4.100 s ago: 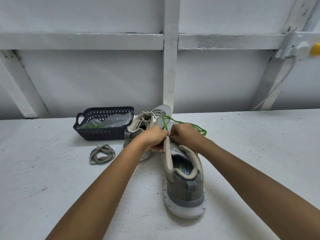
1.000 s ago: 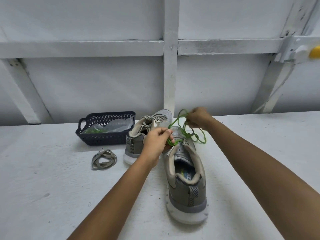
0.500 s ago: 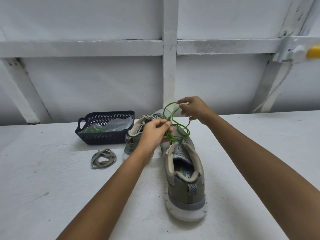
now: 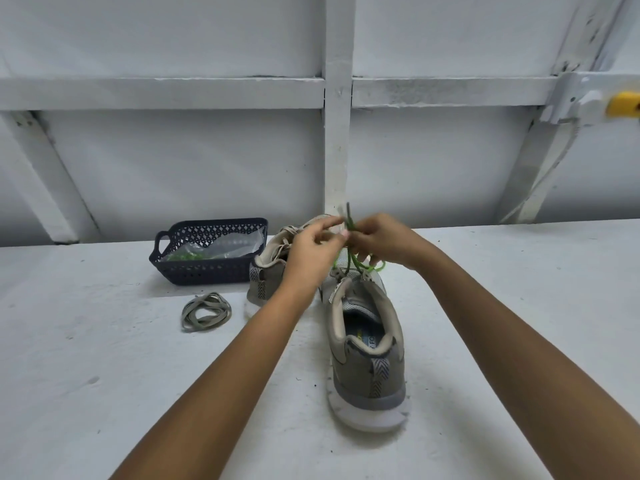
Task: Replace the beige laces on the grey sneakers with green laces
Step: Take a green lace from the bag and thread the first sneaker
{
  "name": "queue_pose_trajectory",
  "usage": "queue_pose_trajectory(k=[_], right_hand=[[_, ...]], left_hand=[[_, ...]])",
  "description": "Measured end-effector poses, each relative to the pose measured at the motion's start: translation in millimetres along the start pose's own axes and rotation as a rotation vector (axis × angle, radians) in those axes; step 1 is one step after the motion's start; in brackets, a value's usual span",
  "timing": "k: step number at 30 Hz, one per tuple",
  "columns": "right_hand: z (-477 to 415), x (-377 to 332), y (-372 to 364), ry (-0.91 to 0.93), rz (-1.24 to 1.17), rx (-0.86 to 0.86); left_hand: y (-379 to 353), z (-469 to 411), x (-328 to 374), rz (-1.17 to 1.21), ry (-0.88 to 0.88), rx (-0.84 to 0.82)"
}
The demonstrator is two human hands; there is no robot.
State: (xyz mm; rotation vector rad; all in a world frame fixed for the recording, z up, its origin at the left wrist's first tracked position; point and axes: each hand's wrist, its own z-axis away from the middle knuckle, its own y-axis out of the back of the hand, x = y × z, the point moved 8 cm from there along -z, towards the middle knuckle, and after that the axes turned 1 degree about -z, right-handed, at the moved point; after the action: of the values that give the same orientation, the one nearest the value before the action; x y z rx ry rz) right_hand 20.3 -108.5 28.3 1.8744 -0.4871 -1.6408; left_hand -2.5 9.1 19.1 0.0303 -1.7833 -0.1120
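Green lace (image 4: 356, 263) now pinched between left hand (image 4: 308, 252) and right hand (image 4: 384, 242) (formerly apart).

Only the insole (image 4: 360, 332) of the nearer sneaker (image 4: 369, 379) carries print: the letters "FO" toward its 4 o'clock edge, cut off by the collar. A yellow mark beside them is unreadable.

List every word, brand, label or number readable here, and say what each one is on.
"FO": printed on the insole of the near grey sneaker; the heel collar hides the rest of the word.
Yellow-green mark beside it on the insole: too blurred to read.
Plastic bag in the basket: no print can be made out.
No other text shows.
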Motion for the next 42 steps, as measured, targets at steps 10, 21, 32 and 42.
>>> queue_pose_trajectory(k=[10, 21, 32, 42], right_hand=[[8.2, -17.1, 21.9, 0.080, -0.290, 0.227], [32.8, -78.9, 32.5, 0.264, -0.661, 0.099], [35.3, -30.3, 16.1, 0.064, 0.102, -0.133], [14.4, 6.0, -17.8, 0.026, 0.394, 0.024]], left_hand=[[-25.7, 10.4, -55.5, -0.314, 0.246, -0.118], [-29.7, 11.1, -43.1, -0.265, 0.156, -0.152], [-4.1, 10.4, -8.3, -0.237, -0.123, -0.083], [-13.2, 18.5, -15.6, -0.256, -0.184, -0.053]])
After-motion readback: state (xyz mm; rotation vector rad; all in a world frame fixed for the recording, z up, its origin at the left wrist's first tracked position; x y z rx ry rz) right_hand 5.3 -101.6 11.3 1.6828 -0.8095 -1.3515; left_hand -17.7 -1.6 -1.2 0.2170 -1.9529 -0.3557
